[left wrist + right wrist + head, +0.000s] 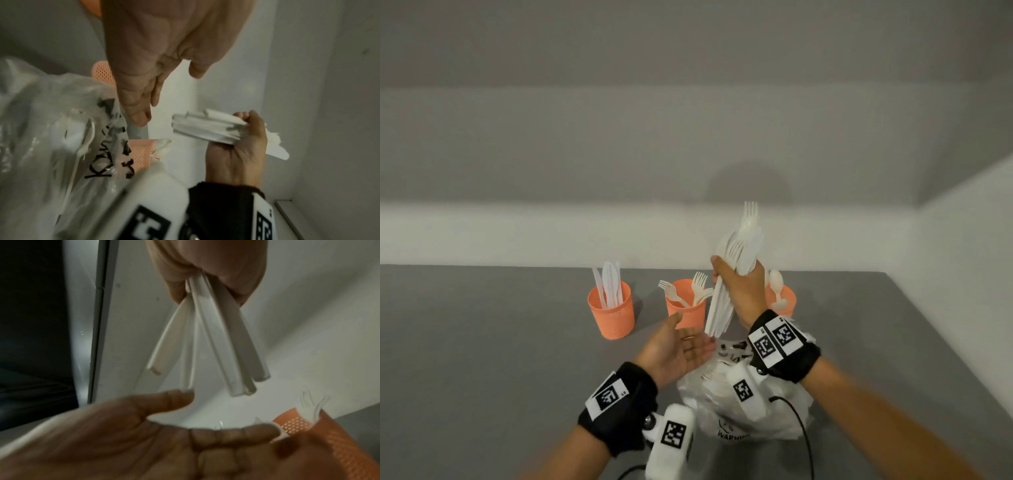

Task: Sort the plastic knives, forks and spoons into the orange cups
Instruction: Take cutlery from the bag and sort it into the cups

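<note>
My right hand (736,286) grips a bundle of white plastic cutlery (736,260), fork heads up and handles pointing down; the handles (207,337) fan out below my fist. My left hand (678,346) is open, palm up, just under the handle ends and holds nothing. Three orange cups stand on the grey table: the left cup (612,311) holds knives, the middle cup (686,306) holds forks, the right cup (784,301) holds spoons and is partly hidden by my right wrist.
A crumpled clear plastic bag (743,404) with black print and more white cutlery inside lies on the table (482,342) under my wrists. White walls stand close behind the cups and along the right side. A black cable (804,431) runs from the right wrist camera.
</note>
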Tool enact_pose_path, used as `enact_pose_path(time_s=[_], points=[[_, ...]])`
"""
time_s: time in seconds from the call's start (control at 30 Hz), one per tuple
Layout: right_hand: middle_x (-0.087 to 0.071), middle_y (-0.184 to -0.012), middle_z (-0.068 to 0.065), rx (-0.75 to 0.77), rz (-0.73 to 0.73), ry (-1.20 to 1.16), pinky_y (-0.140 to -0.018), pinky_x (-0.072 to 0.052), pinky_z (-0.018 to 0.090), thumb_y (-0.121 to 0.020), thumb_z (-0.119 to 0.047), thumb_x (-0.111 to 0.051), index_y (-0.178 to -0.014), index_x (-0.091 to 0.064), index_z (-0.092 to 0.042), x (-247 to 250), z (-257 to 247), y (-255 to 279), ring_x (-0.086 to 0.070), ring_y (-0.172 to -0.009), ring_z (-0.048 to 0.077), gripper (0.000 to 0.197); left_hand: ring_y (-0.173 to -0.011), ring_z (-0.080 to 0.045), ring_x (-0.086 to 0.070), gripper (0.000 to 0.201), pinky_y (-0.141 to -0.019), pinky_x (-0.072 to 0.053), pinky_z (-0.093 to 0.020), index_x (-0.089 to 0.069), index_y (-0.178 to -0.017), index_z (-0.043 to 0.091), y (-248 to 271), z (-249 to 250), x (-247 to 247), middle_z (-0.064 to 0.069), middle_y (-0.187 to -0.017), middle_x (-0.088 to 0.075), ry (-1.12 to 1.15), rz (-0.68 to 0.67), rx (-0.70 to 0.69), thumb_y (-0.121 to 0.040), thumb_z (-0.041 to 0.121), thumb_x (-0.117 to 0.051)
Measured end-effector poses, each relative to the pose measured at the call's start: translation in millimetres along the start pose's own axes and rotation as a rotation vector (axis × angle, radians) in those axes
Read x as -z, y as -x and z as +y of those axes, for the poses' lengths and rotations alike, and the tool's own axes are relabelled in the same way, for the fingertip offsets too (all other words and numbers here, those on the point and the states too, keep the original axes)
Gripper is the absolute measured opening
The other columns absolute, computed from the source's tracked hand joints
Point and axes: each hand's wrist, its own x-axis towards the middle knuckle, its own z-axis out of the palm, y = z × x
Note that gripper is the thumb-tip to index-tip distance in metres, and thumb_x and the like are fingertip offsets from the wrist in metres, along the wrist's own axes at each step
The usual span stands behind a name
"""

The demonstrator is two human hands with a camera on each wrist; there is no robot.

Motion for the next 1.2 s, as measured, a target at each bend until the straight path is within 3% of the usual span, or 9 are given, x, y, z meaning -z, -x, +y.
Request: enact_pose_path(time_s=[0.17,0.33,0.43,0.57,0.7,0.83,0.97,1.1,1.2], points=[[-0.065,-0.086,0.000,-0.018,0.046,-0.032,-0.061,-0.050,0.008,-0.082,-0.007,-0.068,-0.096,-0.058,-0.010,-32,20,14,-0.062,-0.075,0.007,0.018,-0.083,-0.028,-0.060,0.053,-0.071,-0.056,-0.035,-0.058,-0.103,-0.002,3,9,-10,-0.017,-0.090,-0.062,0.266,-0.021,-0.028,-0.097,0.045,-0.033],[-0.069,-0.086,0.007,-0.140,0.028,-0.020,-0.066,-0.055,0.023,-0.076,-0.003,-0.072,-0.092,-0.062,-0.013,-46,45,24,-0.067,-0.076,0.014,0.022,-0.063,-0.018,-0.068,0.043,-0.051,-0.056,-0.028,-0.057,-0.118,0.004,3,21,-15,-0.010,-0.083,-0.069,0.228,-0.079,-0.094,-0.099,0.034,-0.033],[-0.069,-0.090,0.011,-0.227,0.026,-0.010,-0.057,-0.053,0.014,-0.075,-0.009,-0.074,-0.101,-0.060,-0.004,-48,52,20,-0.067,-0.075,0.014,0.030,-0.065,-0.018,-0.066,0.046,-0.052,-0.056,-0.026,-0.056,-0.119,0.004,-4,19,-9,-0.009,-0.083,-0.068,0.152,-0.084,-0.109,-0.099,0.038,-0.032],[-0.062,-0.067,0.002,-0.210,0.009,0.032,-0.054,-0.049,0.019,-0.082,0.000,-0.061,-0.074,-0.058,-0.012,-43,49,12,-0.060,-0.059,0.009,0.015,-0.081,-0.021,-0.058,0.045,-0.072,-0.053,-0.032,-0.060,-0.101,0.003,-8,20,3,-0.011,-0.088,-0.060,-0.006,-0.108,-0.151,-0.097,0.035,-0.028],[-0.058,-0.056,-0.002,-0.231,-0.018,0.082,-0.050,-0.046,0.013,-0.085,0.000,-0.056,-0.063,-0.056,-0.013,-41,57,6,-0.056,-0.044,-0.002,0.025,-0.076,-0.015,-0.057,0.029,-0.063,-0.049,-0.022,-0.060,-0.093,0.012,-2,24,9,-0.006,-0.083,-0.057,-0.335,-0.151,-0.254,-0.067,0.009,-0.049],[-0.064,-0.053,-0.013,-0.254,-0.139,0.134,-0.069,-0.045,0.020,-0.085,-0.007,-0.060,-0.082,-0.063,0.001,-48,67,10,-0.060,-0.056,-0.006,0.009,-0.065,-0.014,-0.048,0.058,-0.063,-0.041,-0.023,-0.044,-0.123,0.014,-7,21,11,-0.009,-0.073,-0.048,-0.670,-0.186,-0.261,-0.067,-0.003,-0.048],[-0.066,-0.071,-0.009,-0.259,-0.290,0.233,-0.072,-0.044,0.010,-0.087,-0.010,-0.057,-0.096,-0.066,0.006,-48,67,14,-0.061,-0.070,-0.004,0.021,-0.041,-0.006,-0.042,0.033,-0.040,-0.034,-0.016,-0.044,-0.114,0.003,-15,20,14,-0.001,-0.054,-0.046,-0.862,-0.088,-0.317,-0.081,-0.005,-0.047],[-0.070,-0.080,0.004,-0.386,-0.474,0.096,-0.068,-0.054,0.020,-0.087,-0.017,-0.061,-0.089,-0.063,-0.007,-42,54,12,-0.067,-0.071,0.010,0.010,-0.036,-0.004,-0.035,0.006,-0.037,-0.027,-0.014,-0.046,-0.087,0.010,-11,21,17,0.008,-0.042,-0.039,-0.645,-0.161,-0.268,-0.093,0.008,-0.046],[-0.074,-0.090,0.004,-0.567,-0.677,-0.054,-0.093,-0.049,0.035,-0.089,-0.024,-0.057,-0.085,-0.066,-0.016,-37,53,10,-0.067,-0.092,0.020,0.013,-0.036,-0.004,-0.034,0.019,-0.037,-0.025,-0.013,-0.046,-0.075,0.014,-6,20,18,0.006,-0.044,-0.037,-0.492,-0.197,-0.201,-0.094,0.012,-0.047]])
